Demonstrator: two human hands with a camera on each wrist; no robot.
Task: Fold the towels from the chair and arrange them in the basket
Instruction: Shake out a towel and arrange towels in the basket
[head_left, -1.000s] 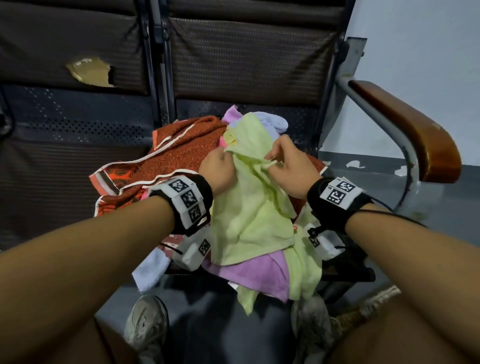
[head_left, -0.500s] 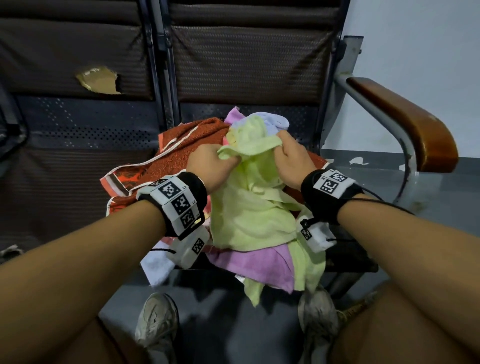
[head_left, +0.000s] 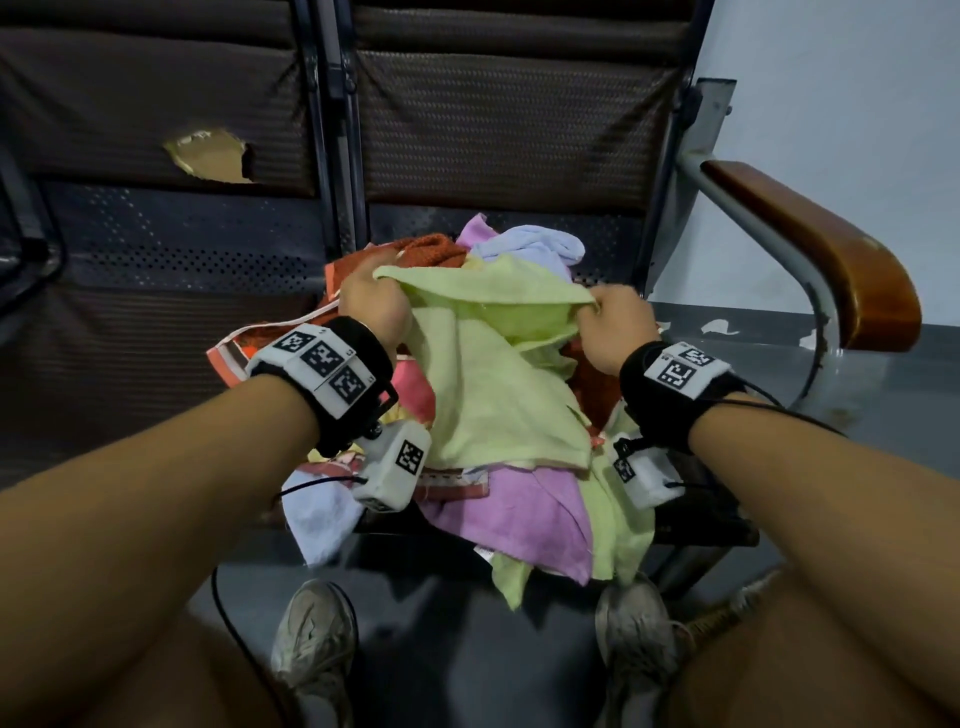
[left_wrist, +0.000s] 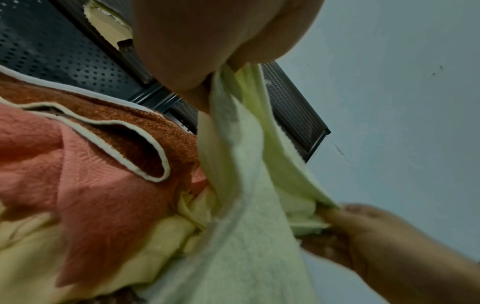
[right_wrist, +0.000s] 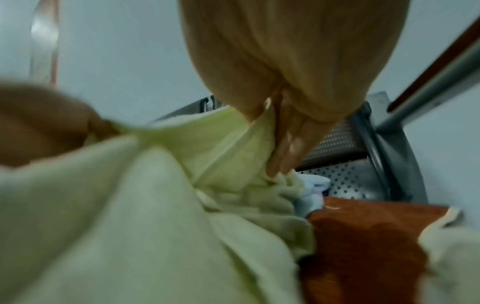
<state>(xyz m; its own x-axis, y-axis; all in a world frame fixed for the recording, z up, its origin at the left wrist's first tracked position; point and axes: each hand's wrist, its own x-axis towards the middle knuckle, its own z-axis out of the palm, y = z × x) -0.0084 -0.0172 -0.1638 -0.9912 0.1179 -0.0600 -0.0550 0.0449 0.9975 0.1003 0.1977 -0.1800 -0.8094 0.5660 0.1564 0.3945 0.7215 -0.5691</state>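
Head view: my left hand (head_left: 375, 306) and right hand (head_left: 618, 325) pinch the green towel (head_left: 493, 395) with their fingers; I judge unfolding underway, next lift it clear of the chair (head_left: 810, 249) pile.

Grey sneakers (head_left: 315, 642) on a dark floor (head_left: 457, 665); pale wall (head_left: 841, 104) behind; torn neighbouring seat backrest (head_left: 210, 156).

both arms are reaching forward, left hand (head_left: 375, 306) and right hand (head_left: 618, 325) each pinching a top corner of the green towel (head_left: 498, 395)
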